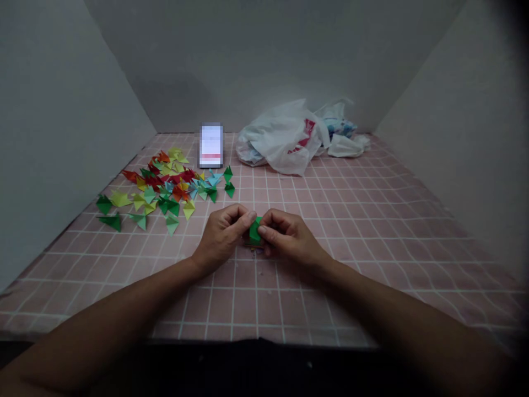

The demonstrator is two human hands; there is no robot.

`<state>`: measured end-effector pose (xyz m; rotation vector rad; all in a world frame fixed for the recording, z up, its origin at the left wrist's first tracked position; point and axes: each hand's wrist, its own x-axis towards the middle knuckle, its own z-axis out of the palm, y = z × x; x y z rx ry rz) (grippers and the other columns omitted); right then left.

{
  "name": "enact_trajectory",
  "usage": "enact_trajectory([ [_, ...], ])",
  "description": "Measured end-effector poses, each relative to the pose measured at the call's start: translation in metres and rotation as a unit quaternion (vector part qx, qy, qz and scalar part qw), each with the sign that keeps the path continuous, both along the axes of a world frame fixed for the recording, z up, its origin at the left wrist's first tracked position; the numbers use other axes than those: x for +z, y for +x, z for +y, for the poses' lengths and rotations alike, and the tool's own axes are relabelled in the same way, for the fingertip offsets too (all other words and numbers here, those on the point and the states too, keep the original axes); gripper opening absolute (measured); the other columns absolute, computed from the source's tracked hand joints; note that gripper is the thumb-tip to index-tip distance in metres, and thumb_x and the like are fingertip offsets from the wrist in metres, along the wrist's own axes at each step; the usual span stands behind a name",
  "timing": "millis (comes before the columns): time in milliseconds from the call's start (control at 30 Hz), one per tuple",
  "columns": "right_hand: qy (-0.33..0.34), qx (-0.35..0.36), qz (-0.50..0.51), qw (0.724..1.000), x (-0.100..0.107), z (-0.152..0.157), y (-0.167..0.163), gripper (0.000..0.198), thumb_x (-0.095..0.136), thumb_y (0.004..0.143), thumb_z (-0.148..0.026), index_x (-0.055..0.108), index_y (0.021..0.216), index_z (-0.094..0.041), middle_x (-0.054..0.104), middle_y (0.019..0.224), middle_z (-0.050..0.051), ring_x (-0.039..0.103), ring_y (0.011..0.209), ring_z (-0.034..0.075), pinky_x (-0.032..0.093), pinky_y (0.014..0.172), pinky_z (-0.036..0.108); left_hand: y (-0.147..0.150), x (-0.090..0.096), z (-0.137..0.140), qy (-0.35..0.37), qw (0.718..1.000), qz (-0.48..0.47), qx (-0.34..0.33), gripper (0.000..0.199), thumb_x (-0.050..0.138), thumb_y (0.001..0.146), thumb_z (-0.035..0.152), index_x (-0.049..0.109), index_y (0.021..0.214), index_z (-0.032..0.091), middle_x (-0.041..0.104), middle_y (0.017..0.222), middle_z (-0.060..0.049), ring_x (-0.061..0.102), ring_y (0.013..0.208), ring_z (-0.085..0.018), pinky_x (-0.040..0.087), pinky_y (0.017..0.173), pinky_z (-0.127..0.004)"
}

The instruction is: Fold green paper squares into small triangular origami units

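Between my two hands, over the middle of the table, is a small piece of green folded paper (255, 230). My left hand (225, 234) pinches its left side between thumb and fingers. From the other side my right hand (287, 234) grips the paper, thumb pressed on its face. Fingers cover much of its outline, so its exact fold is hard to make out. Just beneath the hands lies something small and multicoloured, mostly hidden. To the left spreads a pile of folded paper cranes (165, 205) in green, yellow, red, orange and light blue.
A phone (211, 145) with a lit, blurred screen stands upright behind the cranes. White plastic bags (281, 138) lie crumpled at the back, right of the phone. Pink checked cloth (351, 220) covers the table, with grey walls (256, 60) on three sides.
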<state>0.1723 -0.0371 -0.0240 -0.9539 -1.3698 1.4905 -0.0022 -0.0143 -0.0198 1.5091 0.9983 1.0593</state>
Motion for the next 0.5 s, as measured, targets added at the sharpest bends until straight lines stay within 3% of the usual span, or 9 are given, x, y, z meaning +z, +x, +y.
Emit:
enact_trajectory([
  [233,-0.025,-0.073,0.011,0.997,-0.0029,-0.0001,-0.0013,0.026,0.07,0.085,-0.037,0.052,0.075,-0.02,0.058,0.057,-0.006,0.055,0.046,0.009,0.043,0.045,0.021,0.0009,-0.0017,0.0066,-0.081,0.994,-0.001,-0.077,0.032,0.075,0.08,0.045,0.061,0.078,0.016,0.061,0.065,0.001,0.057,0.058,-0.011,0.048,0.054,-0.023],
  [367,-0.023,-0.047,0.003,0.999,-0.0058,0.0041,0.002,0.034,0.064,0.091,-0.049,0.054,0.076,-0.02,0.06,0.058,-0.004,0.055,0.045,0.009,0.04,0.043,0.021,0.0,0.0022,0.0072,-0.068,0.992,0.017,-0.104,0.027,0.07,0.082,0.04,0.06,0.075,0.016,0.059,0.065,0.001,0.054,0.056,-0.009,0.046,0.054,-0.022],
  [500,-0.007,-0.029,0.003,1.0,-0.0072,0.007,0.0041,0.035,0.07,0.087,-0.049,0.053,0.074,-0.021,0.054,0.053,-0.006,0.049,0.042,0.009,0.036,0.04,0.021,0.0005,0.0021,0.0059,-0.066,0.988,0.068,-0.12,0.023,0.069,0.081,0.036,0.059,0.072,0.016,0.057,0.061,0.002,0.052,0.053,-0.009,0.04,0.051,-0.021],
])
